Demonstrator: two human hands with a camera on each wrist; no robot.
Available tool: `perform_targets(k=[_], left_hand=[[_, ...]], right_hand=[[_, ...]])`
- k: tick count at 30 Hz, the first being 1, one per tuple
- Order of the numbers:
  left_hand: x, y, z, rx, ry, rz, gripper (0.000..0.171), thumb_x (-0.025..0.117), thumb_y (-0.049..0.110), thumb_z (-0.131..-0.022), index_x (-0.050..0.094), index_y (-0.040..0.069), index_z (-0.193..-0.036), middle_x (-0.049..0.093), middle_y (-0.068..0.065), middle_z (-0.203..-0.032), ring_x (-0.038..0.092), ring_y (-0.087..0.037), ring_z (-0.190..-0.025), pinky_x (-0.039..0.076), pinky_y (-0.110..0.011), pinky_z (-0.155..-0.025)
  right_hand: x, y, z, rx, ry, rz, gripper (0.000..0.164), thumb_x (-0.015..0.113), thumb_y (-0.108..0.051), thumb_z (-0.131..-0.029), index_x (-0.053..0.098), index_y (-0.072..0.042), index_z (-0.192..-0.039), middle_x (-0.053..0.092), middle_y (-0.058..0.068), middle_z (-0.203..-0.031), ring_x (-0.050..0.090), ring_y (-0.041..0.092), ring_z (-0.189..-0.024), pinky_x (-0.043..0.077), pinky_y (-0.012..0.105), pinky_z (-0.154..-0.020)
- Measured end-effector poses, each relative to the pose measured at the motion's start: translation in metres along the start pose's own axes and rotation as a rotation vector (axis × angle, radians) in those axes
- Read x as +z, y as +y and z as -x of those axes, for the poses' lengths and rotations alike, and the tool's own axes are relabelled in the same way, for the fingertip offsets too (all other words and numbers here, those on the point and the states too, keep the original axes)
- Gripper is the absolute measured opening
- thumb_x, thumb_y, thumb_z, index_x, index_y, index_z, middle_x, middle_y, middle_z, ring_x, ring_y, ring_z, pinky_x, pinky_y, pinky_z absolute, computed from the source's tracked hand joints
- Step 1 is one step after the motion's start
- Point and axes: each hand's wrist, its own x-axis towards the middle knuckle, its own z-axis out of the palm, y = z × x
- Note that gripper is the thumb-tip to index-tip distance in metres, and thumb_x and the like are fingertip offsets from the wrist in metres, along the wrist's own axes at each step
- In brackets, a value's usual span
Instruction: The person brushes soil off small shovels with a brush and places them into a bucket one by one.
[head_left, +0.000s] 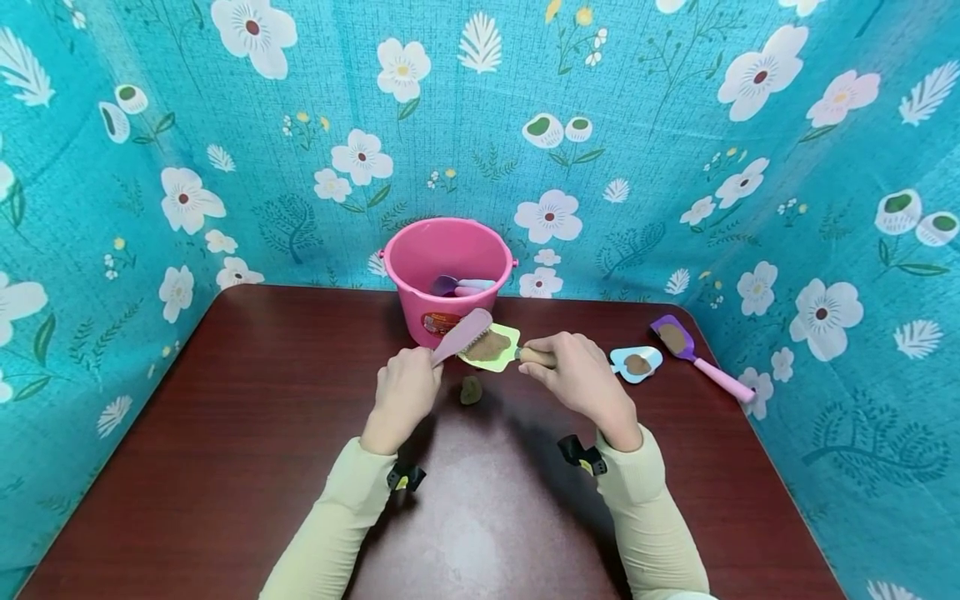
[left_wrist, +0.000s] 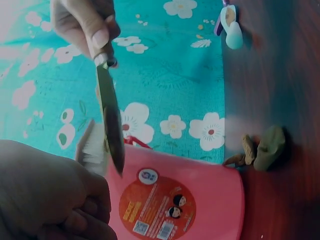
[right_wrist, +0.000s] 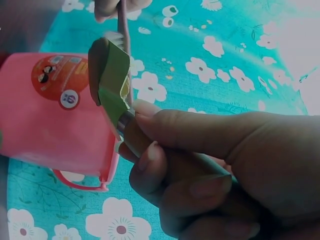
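My left hand point(head_left: 405, 387) grips a pinkish brush point(head_left: 461, 335), its pale bristles point(left_wrist: 93, 150) against the blade of a small light-green shovel point(head_left: 504, 357). By its wooden handle point(right_wrist: 172, 162), my right hand point(head_left: 577, 375) holds that shovel. Brown, mud-like matter point(head_left: 487, 345) coats the blade face; a thick brown layer shows edge-on in both wrist views. Both tools are in the air just in front of the pink bucket point(head_left: 450, 250). On the table below lies an olive-brown lump point(head_left: 470, 390), with smaller brown pieces point(left_wrist: 247, 149) beside it in the left wrist view.
Inside the bucket lie a dark purple-headed tool point(head_left: 444, 286) and light handles. To the right on the dark wooden table point(head_left: 247, 433) are a light-blue scoop point(head_left: 636, 363) and a purple shovel with a pink handle point(head_left: 693, 350), both brown-stained. Floral cloth point(head_left: 480, 108) surrounds the back and sides.
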Motion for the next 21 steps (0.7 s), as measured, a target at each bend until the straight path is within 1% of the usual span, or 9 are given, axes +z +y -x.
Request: perform_targets(k=[2,4,9,11,13,15,16,19,21], left_hand=[[-0.002,-0.002,0.0,-0.012,-0.009,0.023,0.028,0.065,0.016,-0.094,0.059,0.008,-0.068,0.064,-0.014,-0.067,0.067,-0.036,-0.061,0.053,-0.051,-0.052],[-0.003,-0.002,0.0,-0.007,-0.025,0.053,0.027,0.066,0.017,-0.094,0.06,0.009,-0.07,0.061,-0.011,-0.063,0.064,-0.031,-0.058,0.053,-0.048,-0.052],[-0.007,0.011,0.005,0.063,-0.077,0.119,0.026,0.067,0.019,-0.095,0.058,0.01,-0.073,0.051,-0.004,-0.058,0.054,-0.022,-0.053,0.051,-0.041,-0.05],[-0.007,0.017,0.008,0.086,-0.105,0.145,0.026,0.068,0.019,-0.095,0.056,0.011,-0.073,0.048,-0.003,-0.058,0.049,-0.019,-0.052,0.048,-0.037,-0.049],[-0.006,0.023,0.01,0.104,-0.128,0.154,0.027,0.069,0.019,-0.095,0.055,0.012,-0.073,0.047,-0.002,-0.057,0.047,-0.018,-0.052,0.046,-0.036,-0.049],[-0.004,0.028,0.012,0.124,-0.137,0.134,0.027,0.068,0.019,-0.095,0.055,0.012,-0.072,0.049,-0.001,-0.057,0.048,-0.018,-0.052,0.045,-0.037,-0.049],[-0.003,0.03,0.013,0.135,-0.136,0.114,0.027,0.069,0.019,-0.094,0.055,0.012,-0.072,0.05,-0.002,-0.058,0.05,-0.019,-0.052,0.046,-0.038,-0.049],[0.002,0.034,0.016,0.166,-0.088,0.007,0.025,0.071,0.018,-0.092,0.058,0.009,-0.073,0.057,-0.005,-0.061,0.059,-0.024,-0.053,0.05,-0.042,-0.048],[0.004,0.034,0.018,0.177,-0.045,-0.051,0.024,0.073,0.017,-0.091,0.06,0.007,-0.073,0.06,-0.009,-0.063,0.062,-0.028,-0.054,0.05,-0.043,-0.047]], right_hand=[[0.0,0.001,0.0,0.0,-0.003,0.006,0.026,0.08,-0.024,-0.088,0.061,-0.02,-0.07,0.03,-0.011,-0.057,0.035,0.008,-0.056,0.032,0.031,-0.057],[0.0,0.004,0.0,0.001,0.0,0.014,0.028,0.081,-0.024,-0.088,0.06,-0.021,-0.069,0.03,-0.011,-0.057,0.036,0.008,-0.057,0.033,0.032,-0.058],[0.001,0.006,-0.001,0.007,0.006,0.029,0.033,0.081,-0.026,-0.088,0.056,-0.021,-0.066,0.03,-0.011,-0.057,0.036,0.008,-0.056,0.033,0.032,-0.057],[0.001,0.006,-0.001,0.008,0.0,0.026,0.031,0.08,-0.026,-0.088,0.059,-0.019,-0.067,0.032,-0.01,-0.056,0.036,0.008,-0.056,0.033,0.032,-0.057],[0.001,0.006,-0.001,0.009,-0.002,0.02,0.022,0.081,-0.026,-0.088,0.067,-0.019,-0.073,0.04,-0.012,-0.056,0.042,0.007,-0.057,0.036,0.032,-0.058],[0.001,0.005,-0.001,0.009,0.001,0.017,0.011,0.081,-0.026,-0.088,0.076,-0.018,-0.083,0.052,-0.014,-0.058,0.049,0.006,-0.059,0.039,0.032,-0.059],[0.001,0.005,-0.001,0.009,0.003,0.018,0.01,0.081,-0.026,-0.087,0.078,-0.017,-0.088,0.057,-0.013,-0.06,0.052,0.007,-0.061,0.041,0.032,-0.06],[-0.001,0.004,0.0,0.014,0.015,0.025,0.018,0.082,-0.026,-0.086,0.081,-0.016,-0.101,0.069,-0.011,-0.071,0.06,0.008,-0.067,0.045,0.033,-0.063],[-0.001,0.005,0.0,0.019,0.012,0.021,0.018,0.082,-0.026,-0.087,0.08,-0.015,-0.101,0.068,-0.008,-0.069,0.06,0.01,-0.066,0.045,0.034,-0.063]])
